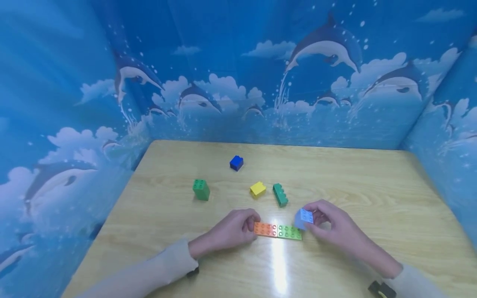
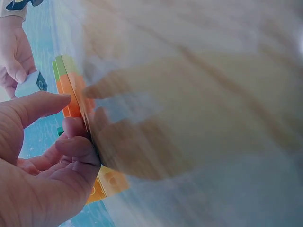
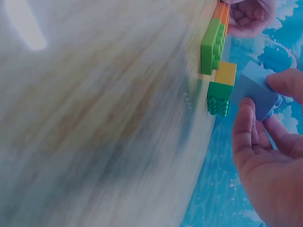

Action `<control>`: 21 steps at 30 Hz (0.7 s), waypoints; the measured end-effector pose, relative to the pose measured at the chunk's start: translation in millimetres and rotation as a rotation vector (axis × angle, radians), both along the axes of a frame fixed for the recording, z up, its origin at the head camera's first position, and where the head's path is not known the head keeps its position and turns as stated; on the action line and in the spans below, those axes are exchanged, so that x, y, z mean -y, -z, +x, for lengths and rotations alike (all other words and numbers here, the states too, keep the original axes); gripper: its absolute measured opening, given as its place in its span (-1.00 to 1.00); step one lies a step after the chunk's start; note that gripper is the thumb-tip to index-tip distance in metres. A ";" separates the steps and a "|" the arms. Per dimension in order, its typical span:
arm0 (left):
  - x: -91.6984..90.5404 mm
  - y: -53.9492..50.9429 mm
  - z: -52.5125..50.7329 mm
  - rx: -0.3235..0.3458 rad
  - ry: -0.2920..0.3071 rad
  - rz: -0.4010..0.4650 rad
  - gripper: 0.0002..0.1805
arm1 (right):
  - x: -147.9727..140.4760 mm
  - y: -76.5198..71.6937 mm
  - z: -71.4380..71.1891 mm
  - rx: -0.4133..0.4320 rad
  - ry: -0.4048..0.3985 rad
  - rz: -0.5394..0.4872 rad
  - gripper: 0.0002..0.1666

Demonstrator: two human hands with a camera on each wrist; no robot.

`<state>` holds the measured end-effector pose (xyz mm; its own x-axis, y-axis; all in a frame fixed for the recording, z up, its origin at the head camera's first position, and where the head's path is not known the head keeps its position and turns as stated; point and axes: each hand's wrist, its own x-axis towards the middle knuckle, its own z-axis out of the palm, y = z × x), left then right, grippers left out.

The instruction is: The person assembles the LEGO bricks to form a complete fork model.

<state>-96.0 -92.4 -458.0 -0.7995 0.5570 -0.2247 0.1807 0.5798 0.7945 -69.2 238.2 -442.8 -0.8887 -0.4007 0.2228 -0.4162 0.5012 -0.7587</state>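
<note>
My right hand (image 1: 333, 225) pinches a light blue building brick (image 1: 303, 218) between thumb and fingers. In the right wrist view that light blue brick (image 3: 255, 90) is tilted and held off the table. Just left of it, a light green brick (image 1: 290, 232) lies end to end with an orange brick (image 1: 265, 229), studs up. At the orange brick's left end my left hand (image 1: 234, 229) grips it with thumb and curled fingers. The left wrist view shows the thumb against the orange brick (image 2: 71, 94), the other fingers curled below.
Behind the row lie a yellow brick (image 1: 258, 189) and a dark green brick (image 1: 280, 195) on its side. A taller green brick (image 1: 201, 190) stands to the left, a dark blue brick (image 1: 236, 163) farther back. Dolphin-printed cloth (image 1: 231, 82) surrounds the wooden table (image 1: 167, 165).
</note>
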 end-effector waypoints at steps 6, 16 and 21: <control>-0.2 0.3 1.9 -0.033 0.004 -0.002 -0.54 | 5.7 3.1 9.6 -0.040 -0.030 0.019 -0.51; -1.3 -1.4 2.4 -0.018 -0.019 -0.022 -0.54 | 8.9 7.7 15.5 -0.114 -0.074 0.019 -0.41; -0.4 -0.5 3.7 -0.021 -0.021 -0.014 -0.55 | 9.6 11.5 17.4 -0.143 -0.088 0.028 -0.39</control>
